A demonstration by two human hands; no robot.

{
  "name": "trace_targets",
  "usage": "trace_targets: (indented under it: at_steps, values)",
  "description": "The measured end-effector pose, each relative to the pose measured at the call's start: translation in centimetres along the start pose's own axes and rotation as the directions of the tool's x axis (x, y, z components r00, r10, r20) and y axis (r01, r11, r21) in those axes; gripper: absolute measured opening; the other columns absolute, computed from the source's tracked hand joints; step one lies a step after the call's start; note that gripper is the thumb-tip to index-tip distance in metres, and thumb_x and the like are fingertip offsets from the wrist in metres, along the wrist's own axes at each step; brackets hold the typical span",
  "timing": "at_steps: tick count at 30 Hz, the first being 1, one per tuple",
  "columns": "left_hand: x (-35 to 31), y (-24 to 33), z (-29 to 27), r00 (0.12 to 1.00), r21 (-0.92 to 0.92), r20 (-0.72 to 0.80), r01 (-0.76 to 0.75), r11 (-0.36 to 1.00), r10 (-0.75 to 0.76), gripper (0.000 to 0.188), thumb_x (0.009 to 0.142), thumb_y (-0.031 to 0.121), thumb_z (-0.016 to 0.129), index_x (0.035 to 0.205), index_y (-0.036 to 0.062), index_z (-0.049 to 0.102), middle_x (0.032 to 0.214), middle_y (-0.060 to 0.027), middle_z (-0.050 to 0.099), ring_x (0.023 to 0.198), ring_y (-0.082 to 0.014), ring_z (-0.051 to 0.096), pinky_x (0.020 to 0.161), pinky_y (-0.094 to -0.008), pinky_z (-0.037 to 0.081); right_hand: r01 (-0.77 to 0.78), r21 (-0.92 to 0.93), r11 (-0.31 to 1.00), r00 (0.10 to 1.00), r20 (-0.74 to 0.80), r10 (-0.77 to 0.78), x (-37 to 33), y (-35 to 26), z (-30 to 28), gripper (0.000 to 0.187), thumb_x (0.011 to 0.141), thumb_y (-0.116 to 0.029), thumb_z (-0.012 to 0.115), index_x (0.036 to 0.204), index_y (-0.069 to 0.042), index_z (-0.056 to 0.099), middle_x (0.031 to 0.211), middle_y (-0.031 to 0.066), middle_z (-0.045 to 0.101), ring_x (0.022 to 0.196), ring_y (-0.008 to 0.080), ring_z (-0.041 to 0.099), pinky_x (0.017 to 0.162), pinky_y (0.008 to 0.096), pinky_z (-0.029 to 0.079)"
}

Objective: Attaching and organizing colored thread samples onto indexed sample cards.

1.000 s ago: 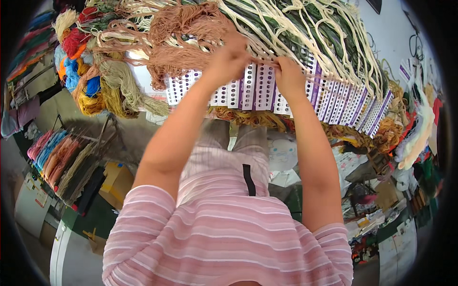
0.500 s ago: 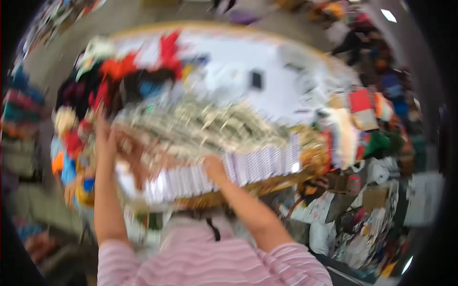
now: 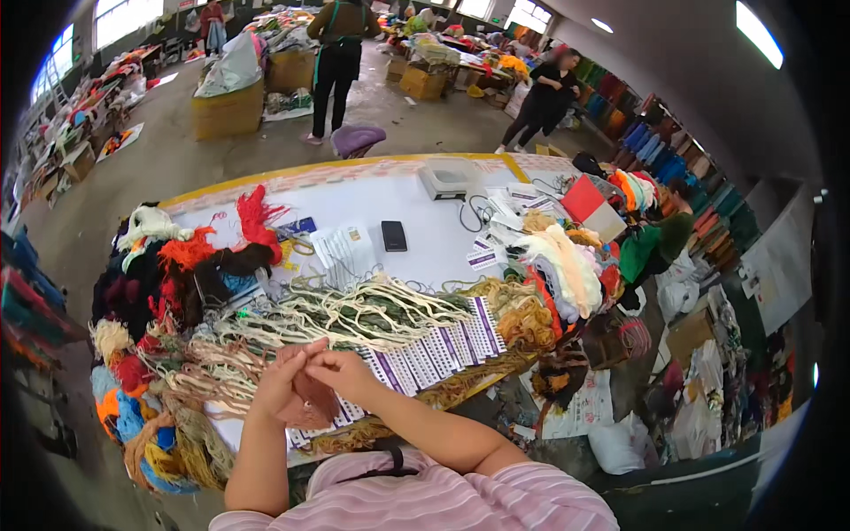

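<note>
Left hand: your left hand (image 3: 285,379) sits at the near edge of the bench, fingers curled and pinching the top of a brownish-pink yarn bundle (image 3: 305,405).
Right hand: your right hand (image 3: 347,370) meets the left one, fingertips closed on the same bundle; the two hands touch above it.
Grip advice: pinch the strands close to where they bunch, and keep both hands near each other so the loose ends do not slide out or snag the neighbouring loops.
Pull advice: draw the strands toward you gently; by the look of it, the cords beside them lie tangled, so a hard tug would likely drag others along.
Yarn bundle: dull brownish pink, soft and limp, hanging below your fingers over the near end of the card row, just left of the purple-and-white cards.
Sample cards: a long row of white cards with purple stripes (image 3: 443,350) runs along the bench's near edge to the right.
Looped cords: cream, green and tan cords (image 3: 372,314) lie across the cards just beyond your hands.
Yarn heap: red, orange, blue and dark tufts (image 3: 168,274) pile up at the left.
Bench: a white top with a yellow rim (image 3: 425,239); a dark phone (image 3: 393,235) lies farther out.
Beyond: people stand among boxes (image 3: 228,111) on the floor.
</note>
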State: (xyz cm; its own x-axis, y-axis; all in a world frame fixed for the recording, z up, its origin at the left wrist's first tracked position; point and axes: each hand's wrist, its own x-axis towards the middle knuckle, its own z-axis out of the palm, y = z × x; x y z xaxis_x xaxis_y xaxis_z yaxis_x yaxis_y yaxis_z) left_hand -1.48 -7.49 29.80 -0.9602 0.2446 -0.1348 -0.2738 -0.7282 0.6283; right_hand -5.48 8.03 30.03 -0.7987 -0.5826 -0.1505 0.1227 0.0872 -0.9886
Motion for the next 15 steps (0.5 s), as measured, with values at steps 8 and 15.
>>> trace_targets:
  at_steps: [8,15]
  values:
    - [1.5,-2.7,5.9,0.974,-0.009,-0.225,-0.009,1.000,0.007,0.030,0.088,0.010,0.060,0.114,-0.0057,0.057,0.094,-0.0098,0.064,0.082,-0.0169,0.061,0.074,-0.0296,0.051,-0.042,0.310,0.950,0.992,0.125,0.003,-1.1,2.7,-6.0,0.019,0.093,-0.015,0.055,0.093,0.001,0.067,0.084,0.0045,0.067,0.080,0.0128,0.061,0.076,0.0288,0.048]
    - [4.3,-5.5,6.4,0.961,-0.010,-0.260,-0.099,0.995,0.093,0.023,0.088,0.001,0.057,0.110,-0.0041,0.059,0.085,-0.0083,0.061,0.073,-0.0160,0.062,0.064,-0.0277,0.053,-0.052,0.219,0.974,0.989,0.148,0.020,-1.5,0.7,-10.4,0.021,0.093,-0.015,0.055,0.089,0.002,0.065,0.081,0.0082,0.067,0.078,0.0128,0.062,0.076,0.0265,0.048]
